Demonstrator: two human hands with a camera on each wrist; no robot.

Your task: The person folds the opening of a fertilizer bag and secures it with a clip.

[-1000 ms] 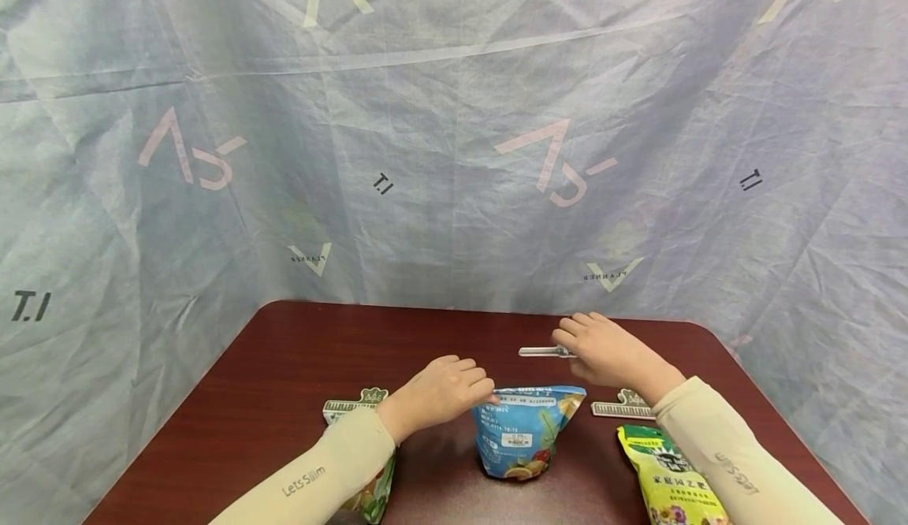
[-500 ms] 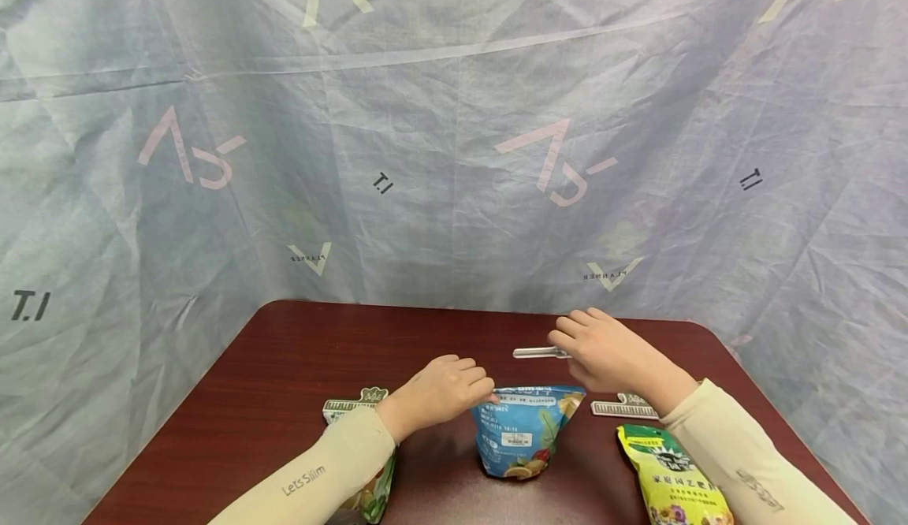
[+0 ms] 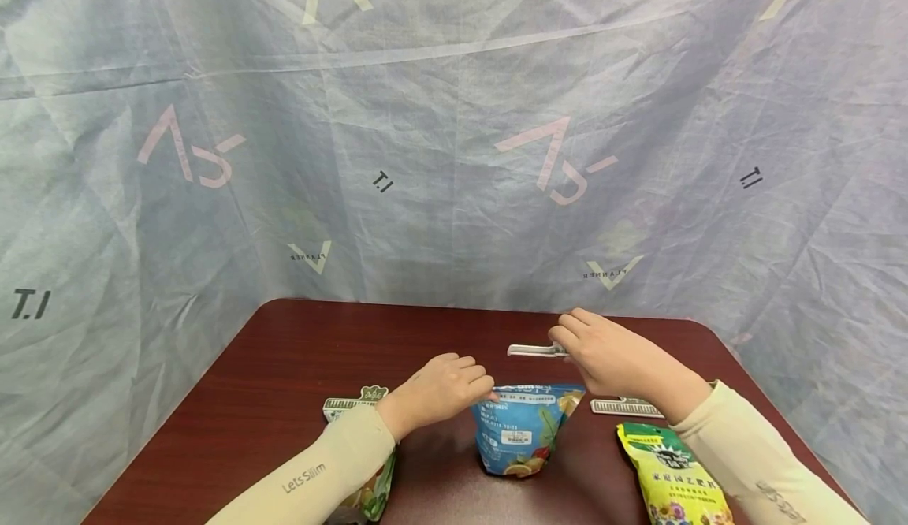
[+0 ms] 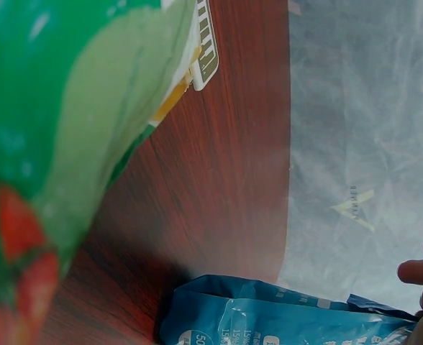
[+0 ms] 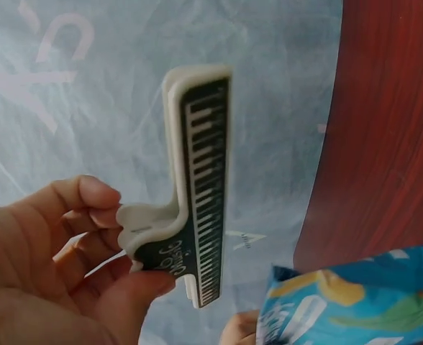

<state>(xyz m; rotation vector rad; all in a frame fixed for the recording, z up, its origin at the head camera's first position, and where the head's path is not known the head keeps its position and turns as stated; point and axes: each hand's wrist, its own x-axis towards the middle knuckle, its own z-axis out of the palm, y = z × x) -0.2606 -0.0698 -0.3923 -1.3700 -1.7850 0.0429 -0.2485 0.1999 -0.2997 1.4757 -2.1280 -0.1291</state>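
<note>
In the head view a blue snack bag [image 3: 516, 434] stands upright on the table, fruit printed on its front. My left hand [image 3: 445, 387] pinches its upper left corner between thumb and fingers. Beyond and above the bag's top edge, my right hand [image 3: 613, 355] pinches a white bag clip [image 3: 534, 350] by its grip end. The right wrist view shows the clip's piano-key print [image 5: 208, 194], with thumb on one side of the handle and fingers on the other. In the left wrist view, the blue bag's top [image 4: 298, 316] runs along the bottom, and the fingers are mostly out of frame.
Left of the blue bag lies a green bag [image 3: 379, 489] partly under my left forearm, with a similar clip [image 3: 349, 407] at its top. To the right lies a yellow-green bag [image 3: 674, 474], a piano-key clip [image 3: 624, 407] just behind it. A grey cloth [image 3: 454, 154] hangs behind the table.
The clip in my right hand has shifted slightly left, while the right wrist and sleeve have swung a little rightward and down. The left hand and blue bag have stayed in place.
</note>
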